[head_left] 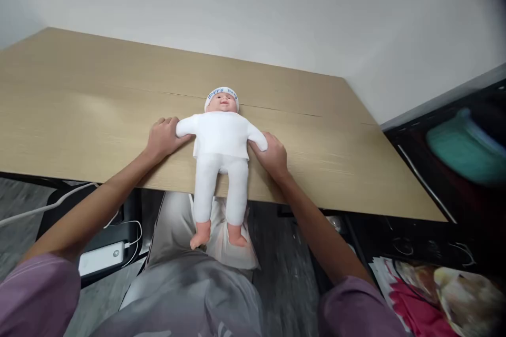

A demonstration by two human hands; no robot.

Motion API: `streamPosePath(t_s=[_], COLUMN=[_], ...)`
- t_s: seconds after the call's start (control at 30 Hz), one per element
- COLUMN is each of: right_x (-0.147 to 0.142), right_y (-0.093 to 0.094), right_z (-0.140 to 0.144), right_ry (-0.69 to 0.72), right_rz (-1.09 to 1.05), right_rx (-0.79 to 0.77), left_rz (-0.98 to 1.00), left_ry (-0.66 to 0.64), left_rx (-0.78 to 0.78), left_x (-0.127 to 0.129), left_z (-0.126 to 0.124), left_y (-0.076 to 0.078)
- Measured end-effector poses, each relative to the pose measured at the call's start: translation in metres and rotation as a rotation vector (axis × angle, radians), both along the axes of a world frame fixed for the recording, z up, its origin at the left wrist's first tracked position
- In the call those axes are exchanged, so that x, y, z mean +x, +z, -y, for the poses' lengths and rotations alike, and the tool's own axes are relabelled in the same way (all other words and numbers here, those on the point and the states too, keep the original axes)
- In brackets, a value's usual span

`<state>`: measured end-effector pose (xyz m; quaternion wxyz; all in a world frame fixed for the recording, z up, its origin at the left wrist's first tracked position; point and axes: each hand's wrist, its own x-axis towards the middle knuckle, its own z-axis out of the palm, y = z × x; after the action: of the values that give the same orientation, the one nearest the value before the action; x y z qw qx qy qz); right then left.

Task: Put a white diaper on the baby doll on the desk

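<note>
Doll [220, 142] lies face-up between my hands, long axis toward me, legs overhanging table [79, 116]; left hand [163, 138] and right hand [272, 155] each rest flat on a sleeve, equally near.

Light wood table [79, 116] vs plain white wall [276, 5], grey floor [288, 242] below.
</note>
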<state>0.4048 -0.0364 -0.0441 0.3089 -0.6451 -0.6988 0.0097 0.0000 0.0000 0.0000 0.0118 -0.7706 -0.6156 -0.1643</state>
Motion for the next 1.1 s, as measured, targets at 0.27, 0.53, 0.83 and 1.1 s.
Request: streamPosePath(t_s=[0.27,0.53,0.83,1.1], right_x=[0.002,0.005,0.024,0.028], right_y=[-0.003,0.000,-0.010,-0.017], right_z=[-0.090,-0.165,-0.245,-0.249], right_ry=[0.033,0.017,0.015,-0.056], right_rz=[-0.025,-0.039,0.053,0.078], right_rx=[0.030,0.119,0.186,0.186], left_rz=[0.045,0.086,0.110,0.152], left_ry=[0.051,0.069,0.054,0.057], left_rx=[0.052,0.084,0.106,0.146], left_x=[0.001,0.011,0.015,0.016], left_z=[-0.086,-0.167,-0.242,-0.244], left_y=[-0.007,-0.006,-0.015,-0.016])
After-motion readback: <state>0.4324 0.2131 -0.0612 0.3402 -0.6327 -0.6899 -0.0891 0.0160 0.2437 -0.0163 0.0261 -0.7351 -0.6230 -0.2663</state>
